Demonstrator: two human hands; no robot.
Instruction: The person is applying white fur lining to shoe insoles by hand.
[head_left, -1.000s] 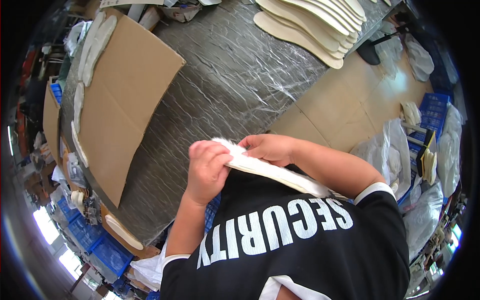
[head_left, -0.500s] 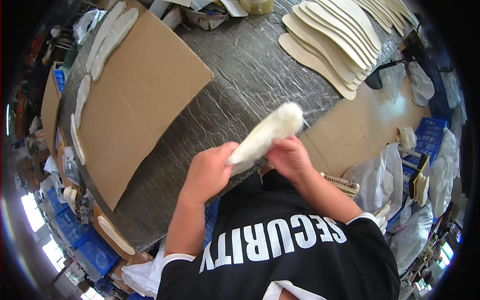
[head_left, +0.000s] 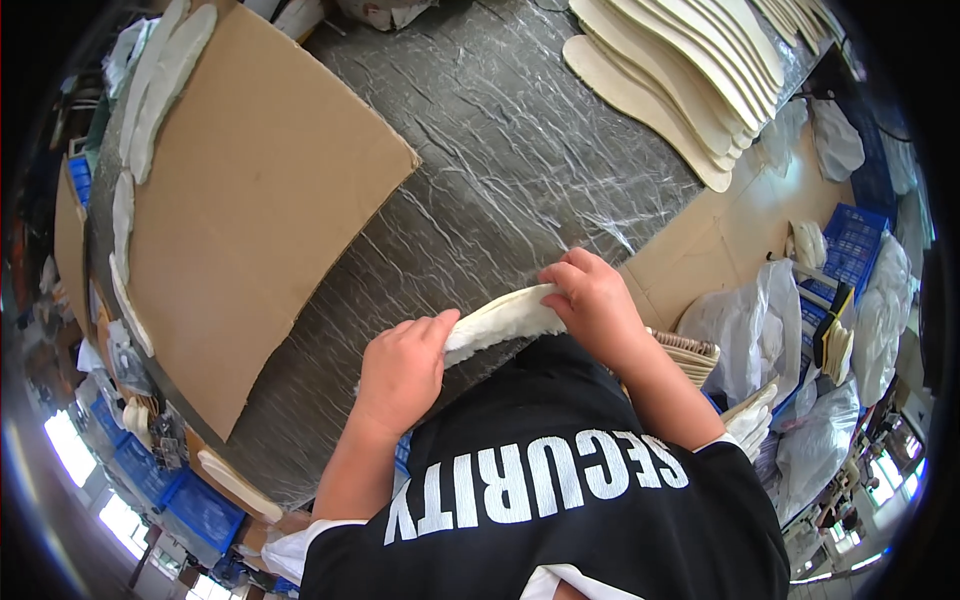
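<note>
A cream, fluffy insole (head_left: pixel 503 322) is stretched between my two hands, close to my body at the table's near edge. My left hand (head_left: pixel 405 365) grips one end of it. The other end is pinched in my right hand (head_left: pixel 592 300), its thumb and fingers closed over the edge. Fleece shows along the lower side, and the insole looks slightly bent, with its edge turned toward me. Both tips are hidden by my fingers. Beyond my right hand, a fanned stack of cream insoles (head_left: pixel 690 75) lies on the dark table (head_left: pixel 470 180).
A large brown cardboard sheet (head_left: pixel 260 190) covers the table's left part, with several white fleece insoles (head_left: pixel 172 90) along its far left edge. On the right are a blue crate (head_left: pixel 850 250), clear plastic bags (head_left: pixel 745 320) and a wicker basket (head_left: pixel 688 357). Blue bins (head_left: pixel 200 510) stand lower left.
The insole has come down from a raised slant to nearly level, lower and nearer my body. My right hand has shifted to its end and slightly upward; my left hand has dropped slightly.
</note>
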